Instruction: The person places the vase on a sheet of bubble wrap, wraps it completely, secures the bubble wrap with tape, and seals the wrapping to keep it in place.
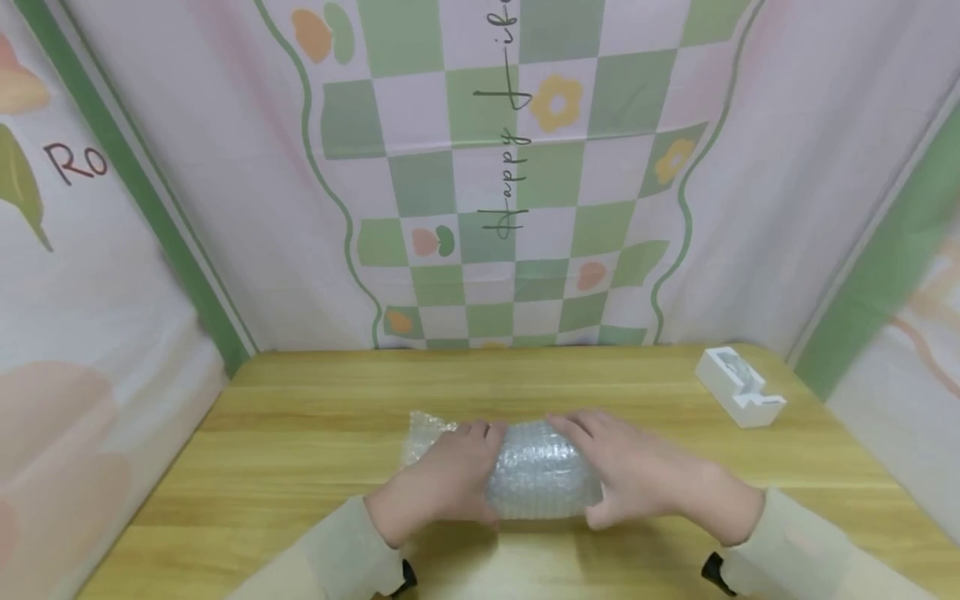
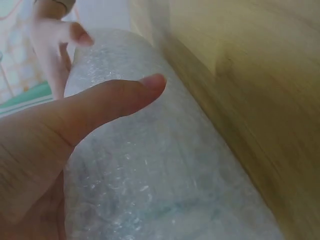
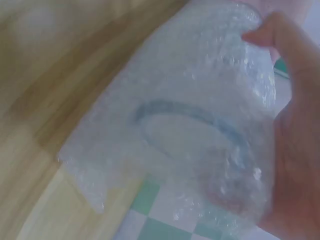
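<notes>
Plastic bubble wrap (image 1: 543, 473) is being gripped in the fingers of the left hand (image 1: 456, 477) and right hand (image 1: 636, 468), the bench (image 1: 322, 400) below them.

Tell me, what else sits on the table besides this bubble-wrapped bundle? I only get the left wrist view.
Observer: The head view shows a white tape dispenser near the far right corner of the table.
Visitor: Oh! Does anything stick out past the left hand?
Observer: Yes, a loose flap of bubble wrap shows beyond it in the head view.
Visitor: And what's at the end by the right hand?
Observer: The right wrist view shows a blue-grey curved band through the plastic, but I can't tell what it belongs to.
</notes>
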`<state>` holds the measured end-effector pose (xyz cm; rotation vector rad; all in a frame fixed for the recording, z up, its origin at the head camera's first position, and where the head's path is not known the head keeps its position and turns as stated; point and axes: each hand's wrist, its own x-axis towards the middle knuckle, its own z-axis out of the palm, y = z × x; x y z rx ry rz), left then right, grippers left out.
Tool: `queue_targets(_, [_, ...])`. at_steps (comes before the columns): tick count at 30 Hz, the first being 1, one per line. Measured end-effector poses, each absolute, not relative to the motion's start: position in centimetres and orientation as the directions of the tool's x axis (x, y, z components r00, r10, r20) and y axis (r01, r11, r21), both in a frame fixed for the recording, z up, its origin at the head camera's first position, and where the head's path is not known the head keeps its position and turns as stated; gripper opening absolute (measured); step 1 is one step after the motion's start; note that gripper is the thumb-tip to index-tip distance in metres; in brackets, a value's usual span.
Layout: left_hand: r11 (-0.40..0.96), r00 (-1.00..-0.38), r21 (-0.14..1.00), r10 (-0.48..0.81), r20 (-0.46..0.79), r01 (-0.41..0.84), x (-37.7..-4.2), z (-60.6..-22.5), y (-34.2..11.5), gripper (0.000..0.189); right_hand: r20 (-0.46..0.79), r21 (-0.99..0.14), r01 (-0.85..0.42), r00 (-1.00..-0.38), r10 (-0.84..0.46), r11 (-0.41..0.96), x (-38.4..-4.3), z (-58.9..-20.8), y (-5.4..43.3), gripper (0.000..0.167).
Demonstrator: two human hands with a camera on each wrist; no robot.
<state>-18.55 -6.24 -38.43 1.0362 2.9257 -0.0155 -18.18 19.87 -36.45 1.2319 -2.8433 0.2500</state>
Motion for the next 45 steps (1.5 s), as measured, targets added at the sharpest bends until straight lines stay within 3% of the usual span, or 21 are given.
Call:
queue_targets(5, [0.774, -0.773, 0.009, 0.633, -0.037, 0.634, -18.7, -38.2, -6.0, 0.112, 0.130, -0.115, -0.731, -0.683, -0.719, 0.673, -18.2, -37.3, 19.9, 0.127])
queue_targets(15, [0.754, -0.750, 0.079, 0.657, -0.071, 0.653, -19.8, -37.9, -6.4, 0.105, 0.234, -0.091, -0.781, -0.620, -0.749, 0.618, -19.3, -38.3, 20.1, 0.116])
queue_targets(23, [0.729, -0.735, 0.217, 0.674, -0.068, 0.649, -21.1, -38.2, -7.1, 0.104, 0.158, -0.187, -0.769, -0.637, -0.754, 0.611, -20.3, -38.0, 20.4, 0.112])
queue_targets(34, [0.676, -0.695, 0.357, 0.713, -0.095, 0.645, -22.0, -38.2, -7.8, 0.101, 0.076, -0.305, -0.763, -0.615, -0.785, 0.569, -21.2, -37.3, 20.3, 0.112])
queue_targets(40, [0.642, -0.670, 0.486, 0.728, -0.144, 0.593, -22.5, -38.0, -8.0, 0.094, 0.007, -0.368, -0.737, -0.612, -0.791, 0.567, -21.6, -36.7, 20.2, 0.114])
queue_targets(45, [0.649, -0.666, 0.529, 0.720, -0.194, 0.547, -22.8, -37.7, -8.0, 0.091, -0.032, -0.407, -0.707, -0.622, -0.782, 0.579, -21.8, -36.4, 20.1, 0.114])
